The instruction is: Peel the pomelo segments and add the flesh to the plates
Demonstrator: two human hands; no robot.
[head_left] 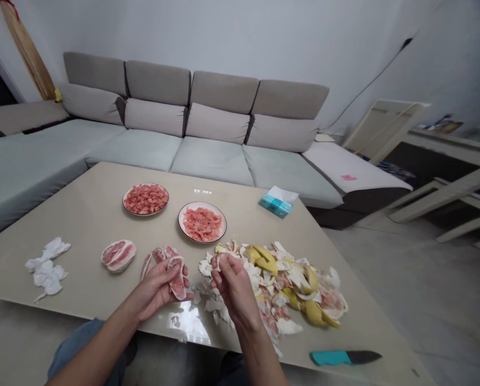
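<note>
Head view, looking down over the near edge of the worktop (83, 214). Left hand (155, 289) just left of the peel heap (300, 284), fingers (168, 269) closed round a pink pomelo segment (178, 283), with the grip on its far end and left flank and the near tip poking out below the thumb. Long axis of the pomelo segment running near-to-far, almost straight away from the body, bare pink side turned toward the other hand. Right hand (234, 287) over the left fringe of the peel heap, fingers (223, 266) pinched narrow on a white membrane scrap (215, 262), too small to make out further. Pomelo segment directly left of those pinched fingertips, close but apart, a slim gap of worktop between; both hands at about the same depth, the left one carrying the fruit, the right one the nearer to the peel heap. Left of the peel heap beyond the left hand, two more unpeeled segments (159, 253), then a larger pomelo chunk (118, 254), then crumpled tissues (47, 268) well off to the left. Behind the peel heap, a plate (180, 220) of pink flesh, and farther back and left a second plate (124, 201), equally heaped. Behind and slightly right of the peel heap, a teal tissue pack (278, 202). In front of the peel heap, near the worktop edge, a teal-handled knife (344, 357) lying flat, blade pointing right, well clear of both hands. Grey sofa (211, 161) past the far edge.
</note>
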